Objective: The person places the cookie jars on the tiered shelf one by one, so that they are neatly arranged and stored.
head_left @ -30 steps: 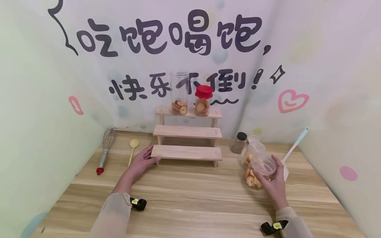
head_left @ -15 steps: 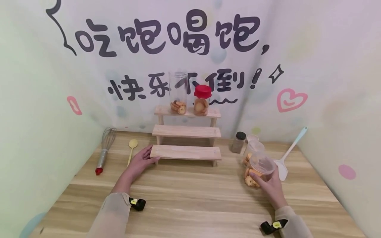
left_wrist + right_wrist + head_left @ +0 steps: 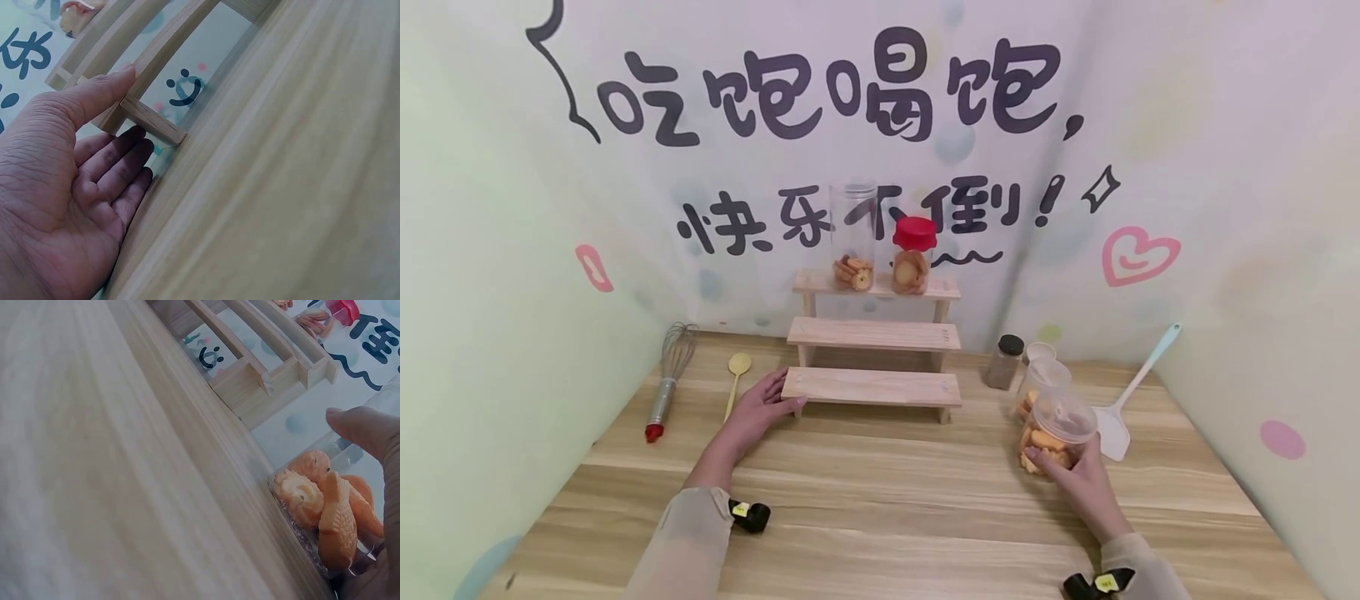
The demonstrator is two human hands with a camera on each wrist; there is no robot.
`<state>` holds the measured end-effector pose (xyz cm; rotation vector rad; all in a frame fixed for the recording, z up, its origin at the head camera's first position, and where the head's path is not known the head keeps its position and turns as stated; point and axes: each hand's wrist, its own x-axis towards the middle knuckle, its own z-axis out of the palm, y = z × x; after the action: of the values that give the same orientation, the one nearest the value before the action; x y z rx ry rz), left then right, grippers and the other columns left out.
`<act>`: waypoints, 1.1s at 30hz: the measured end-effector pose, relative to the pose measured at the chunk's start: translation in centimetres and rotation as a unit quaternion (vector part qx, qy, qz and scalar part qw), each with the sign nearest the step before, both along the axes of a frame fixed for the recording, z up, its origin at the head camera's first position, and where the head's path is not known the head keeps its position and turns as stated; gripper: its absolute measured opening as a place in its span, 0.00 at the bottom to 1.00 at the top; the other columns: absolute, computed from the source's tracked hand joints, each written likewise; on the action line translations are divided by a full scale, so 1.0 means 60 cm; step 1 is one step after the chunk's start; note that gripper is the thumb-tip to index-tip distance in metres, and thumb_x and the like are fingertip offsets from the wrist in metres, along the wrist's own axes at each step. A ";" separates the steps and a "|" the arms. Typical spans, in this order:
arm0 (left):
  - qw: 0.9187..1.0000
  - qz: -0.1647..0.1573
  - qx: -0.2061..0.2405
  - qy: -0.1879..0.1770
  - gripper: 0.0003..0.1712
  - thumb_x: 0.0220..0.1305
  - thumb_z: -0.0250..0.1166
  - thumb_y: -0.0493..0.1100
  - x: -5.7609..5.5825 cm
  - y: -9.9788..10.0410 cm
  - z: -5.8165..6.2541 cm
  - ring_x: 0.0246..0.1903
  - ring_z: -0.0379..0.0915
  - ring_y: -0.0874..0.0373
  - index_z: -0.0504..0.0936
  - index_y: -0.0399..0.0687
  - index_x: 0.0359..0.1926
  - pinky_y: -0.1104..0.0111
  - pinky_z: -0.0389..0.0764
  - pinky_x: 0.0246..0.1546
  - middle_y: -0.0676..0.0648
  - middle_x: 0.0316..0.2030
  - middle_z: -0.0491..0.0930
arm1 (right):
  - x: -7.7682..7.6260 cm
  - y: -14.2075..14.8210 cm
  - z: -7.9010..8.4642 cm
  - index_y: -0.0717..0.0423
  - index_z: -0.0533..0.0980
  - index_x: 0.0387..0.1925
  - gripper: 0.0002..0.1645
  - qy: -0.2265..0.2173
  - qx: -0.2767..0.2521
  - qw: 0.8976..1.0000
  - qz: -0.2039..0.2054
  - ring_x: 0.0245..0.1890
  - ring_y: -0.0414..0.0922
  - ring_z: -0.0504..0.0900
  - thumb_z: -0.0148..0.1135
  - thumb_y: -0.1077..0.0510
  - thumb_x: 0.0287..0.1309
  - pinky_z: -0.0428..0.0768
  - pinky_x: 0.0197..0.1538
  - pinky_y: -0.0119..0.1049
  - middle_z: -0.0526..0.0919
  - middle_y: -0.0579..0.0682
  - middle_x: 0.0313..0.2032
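On the left, my left hand (image 3: pixel 756 419) holds the end of the lowest step of a three-tier wooden display stand (image 3: pixel 872 386). Its thumb lies along the board and the other fingers reach beneath, as the left wrist view shows. My right hand (image 3: pixel 1086 485) grips a clear jar of cookies (image 3: pixel 1066 417) standing on the table at the right. Thumb and fingers go round the jar's side below its rim; the far fingers are mostly hidden. Shaped cookies (image 3: pixel 337 519) show through the jar wall in the right wrist view.
On the top step stand a tall clear jar (image 3: pixel 853 237) and a red-lidded jar (image 3: pixel 913 257), both with cookies. Behind the gripped jar are another clear jar (image 3: pixel 1048 372) and a black-capped bottle (image 3: pixel 1004 363). A whisk (image 3: pixel 668 379), yellow spoon (image 3: pixel 737 373) and white spatula (image 3: pixel 1114 427) lie around.
My right hand has slid down from near the jar's rim to lower on its side, the fingers now further round it. The left hand stays on the stand.
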<state>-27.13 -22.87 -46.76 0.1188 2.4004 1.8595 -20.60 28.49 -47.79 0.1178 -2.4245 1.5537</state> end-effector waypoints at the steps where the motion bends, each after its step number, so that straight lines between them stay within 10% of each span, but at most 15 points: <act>1: 1.000 0.000 0.001 0.000 0.54 0.56 0.70 0.58 0.000 0.000 0.000 0.73 0.54 0.46 0.51 0.52 0.76 0.52 0.61 0.71 0.42 0.73 0.58 | 0.001 0.000 0.001 0.47 0.46 0.69 0.51 -0.006 0.008 1.000 -0.003 0.56 0.24 0.65 0.70 0.56 0.55 0.64 0.54 0.11 0.64 0.47 0.60; 12: 1.000 0.002 0.004 0.000 0.55 0.55 0.71 0.57 0.000 0.001 0.006 0.73 0.55 0.46 0.51 0.51 0.76 0.52 0.62 0.70 0.42 0.73 0.58 | 0.010 -0.006 0.013 0.49 0.54 0.69 0.51 -0.002 0.029 0.998 -0.054 0.54 0.25 0.68 0.74 0.53 0.51 0.67 0.51 0.12 0.68 0.48 0.60; 19: 1.000 -0.008 -0.001 -0.013 0.50 0.61 0.68 0.49 0.027 0.011 0.049 0.72 0.53 0.41 0.49 0.42 0.75 0.51 0.62 0.70 0.36 0.73 0.55 | 0.016 -0.008 0.019 0.48 0.61 0.67 0.49 0.039 0.001 0.996 -0.084 0.52 0.25 0.72 0.76 0.60 0.45 0.69 0.51 0.13 0.72 0.39 0.56; 33: 1.000 0.008 0.003 0.001 0.56 0.55 0.71 0.58 0.008 0.004 0.007 0.72 0.55 0.45 0.50 0.50 0.76 0.52 0.61 0.71 0.42 0.73 0.57 | 0.001 -0.014 0.055 0.61 0.63 0.67 0.53 0.211 -0.074 0.974 -0.017 0.55 0.36 0.76 0.72 0.79 0.35 0.74 0.56 0.20 0.74 0.56 0.57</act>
<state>-26.66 -22.61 -46.33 0.1028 2.4043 1.8737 -20.54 27.66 -44.51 0.3405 -1.9685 1.5067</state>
